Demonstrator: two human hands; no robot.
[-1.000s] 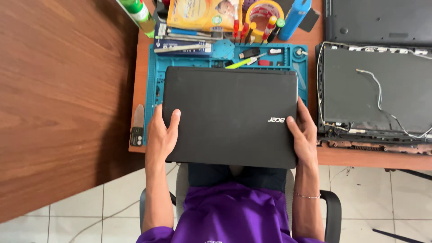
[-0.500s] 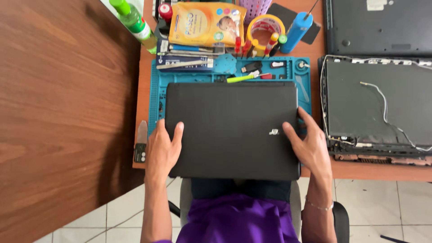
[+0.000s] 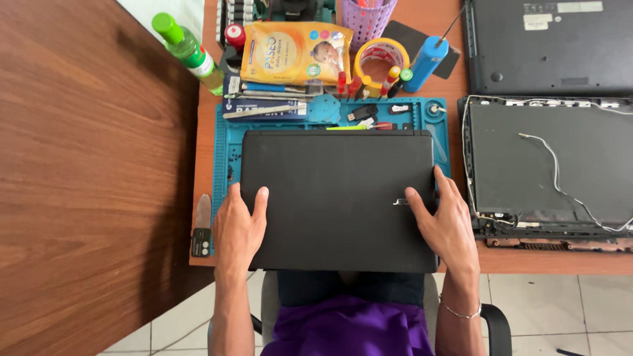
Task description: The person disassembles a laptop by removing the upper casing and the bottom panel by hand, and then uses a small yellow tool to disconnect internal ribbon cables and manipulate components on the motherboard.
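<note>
A brown wooden desk (image 3: 534, 260) carried everything, with a darker wooden panel (image 3: 86, 184) beside it on the left. Three laptops lay there: a closed matte-black laptop (image 3: 336, 198) at the centre, on a teal silicone repair mat (image 3: 225, 151), its near edge overhanging the desk toward the person's lap; a dark laptop turned underside up (image 3: 547, 46) at the far right; and an opened laptop shell with loose thin wires (image 3: 547, 165) just in front of that.

Behind the mat, a flat yellow-orange rectangular soft pack with a small picture on its front (image 3: 293, 53) lay between a green-capped clear bottle (image 3: 188, 49) and a yellow tape roll (image 3: 381, 59). A purple mesh cup (image 3: 366, 20) stood behind the roll, a blue cylinder (image 3: 425, 62) to its right.

The left hand (image 3: 239, 231) lay flat on the closed laptop's near-left corner, fingers spread, its grip released. The right hand (image 3: 448, 227) rested likewise on the near-right corner, fingers splayed over the lid, clasping nothing.
</note>
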